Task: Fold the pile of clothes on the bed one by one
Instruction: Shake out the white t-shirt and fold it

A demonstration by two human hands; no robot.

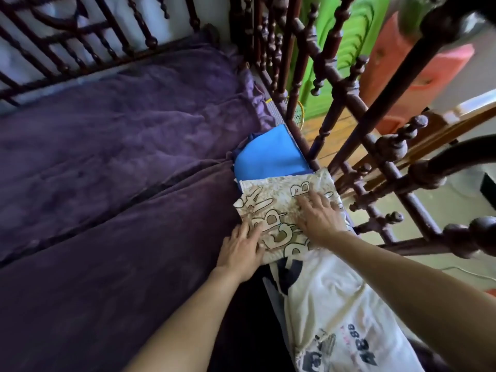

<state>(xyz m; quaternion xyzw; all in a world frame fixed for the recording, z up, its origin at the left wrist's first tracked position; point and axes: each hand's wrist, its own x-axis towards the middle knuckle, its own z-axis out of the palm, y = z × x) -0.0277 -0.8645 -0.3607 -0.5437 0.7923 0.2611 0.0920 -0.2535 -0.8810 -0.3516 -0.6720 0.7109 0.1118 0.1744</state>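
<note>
two flat hands (281,232) press crinkled printed cloth (276,205).

Plush, matt purple cloth bedspread (107,157) spreads from nine o'clock to the centre. At three o'clock lie a smooth blue folded cloth (271,154) and a matt beige printed cloth (279,202); at five o'clock, a thin white printed cloth shirt (335,304). Slightly glossy dark turned wood rails (349,98) stand at one o'clock.

Bed cover (107,157): plain deep purple; bed frame (346,95): dark reddish-brown wood. Blue garment (271,154): solid bright blue. Cream garment (276,208): tan speckle with big white-and-olive outlined letters; white shirt (330,304): navy graphic and lettering, a trace of pink.
</note>
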